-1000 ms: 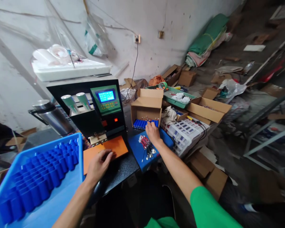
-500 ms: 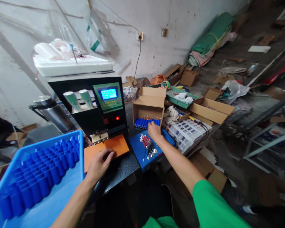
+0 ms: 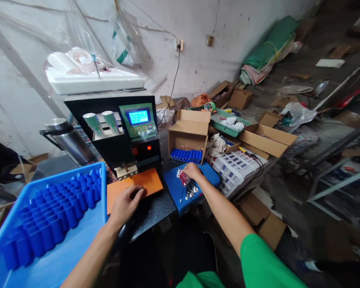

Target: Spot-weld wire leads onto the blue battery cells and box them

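My left hand (image 3: 127,203) rests on the orange board (image 3: 151,183) in front of the spot welder, fingers loosely curved, thumb apart, nothing visible in it. On the blue mat (image 3: 171,185) lies a bundle of red and black connector wires (image 3: 188,186) with white plugs at the far end. My right hand (image 3: 193,172) is closed at the plug end of that bundle, its fingertips on a connector wire and partly hidden. Behind it, a cardboard box (image 3: 188,127) holds a row of blue wrapped battery cells (image 3: 186,155) with thin leads.
The black welding machine (image 3: 111,154) with a lit screen (image 3: 138,117) stands behind the board. At left, a blue tray (image 3: 87,228) holds many blue cell packs (image 3: 52,216). A steel jug (image 3: 69,140) stands behind it. Further right are a white plastic crate (image 3: 228,172) and a green tray (image 3: 228,130).
My right hand has drawn back from the blue cells in the cardboard box to the connector wires on the mat. My left hand stays on the orange board.
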`<state>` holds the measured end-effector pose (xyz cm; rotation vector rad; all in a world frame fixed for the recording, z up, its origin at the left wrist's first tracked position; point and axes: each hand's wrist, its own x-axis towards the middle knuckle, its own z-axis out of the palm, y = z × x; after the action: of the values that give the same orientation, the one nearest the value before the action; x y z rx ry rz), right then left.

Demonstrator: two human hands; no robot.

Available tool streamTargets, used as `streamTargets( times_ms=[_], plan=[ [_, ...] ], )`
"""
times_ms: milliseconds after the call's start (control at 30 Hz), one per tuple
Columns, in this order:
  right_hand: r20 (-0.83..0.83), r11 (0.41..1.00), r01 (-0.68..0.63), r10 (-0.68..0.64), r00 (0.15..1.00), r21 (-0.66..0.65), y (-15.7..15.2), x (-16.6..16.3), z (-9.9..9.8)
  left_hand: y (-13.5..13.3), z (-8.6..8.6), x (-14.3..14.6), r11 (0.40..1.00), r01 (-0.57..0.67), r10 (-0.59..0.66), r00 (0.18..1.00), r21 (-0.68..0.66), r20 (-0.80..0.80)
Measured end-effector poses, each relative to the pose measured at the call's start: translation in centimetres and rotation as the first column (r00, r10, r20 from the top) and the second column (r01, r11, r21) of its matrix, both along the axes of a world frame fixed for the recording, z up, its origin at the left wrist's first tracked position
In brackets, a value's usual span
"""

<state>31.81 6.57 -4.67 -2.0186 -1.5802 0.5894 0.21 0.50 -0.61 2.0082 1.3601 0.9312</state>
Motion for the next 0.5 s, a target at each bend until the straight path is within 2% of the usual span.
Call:
streamTargets(
  times_ms=[167,267,300,367,500],
  plan=[
    [-0.211,0.987,0.051,-0.017,0.977,0.154,0.2,0.4,-0.3,-0.1,0.2,0.1,1.0,-0.008,0.009,1.0,0.019,-0.003],
    [-0.368,0.948,0.141,-0.028,0.929,0.284,0.1,0.7,0.8,-0.2,0.3,0.2,1.0,-0.011,0.011,1.0,0.029,-0.005],
    [-0.467,0.925,0.185,-0.01,0.884,0.332,0.0,0.8,1.3,-0.2,0.3,0.2,1.0,-0.01,0.01,1.0,0.03,-0.001],
    [-0.665,0.885,0.26,0.073,0.743,0.387,-0.2,0.6,2.7,-0.1,0.2,0.2,1.0,-0.008,0.007,1.0,0.028,0.018],
    [-0.852,0.884,0.262,0.234,0.469,0.387,-1.1,-1.7,5.5,-0.2,0.0,0.3,1.0,-0.001,-0.002,0.995,0.029,0.1]
  ],
)
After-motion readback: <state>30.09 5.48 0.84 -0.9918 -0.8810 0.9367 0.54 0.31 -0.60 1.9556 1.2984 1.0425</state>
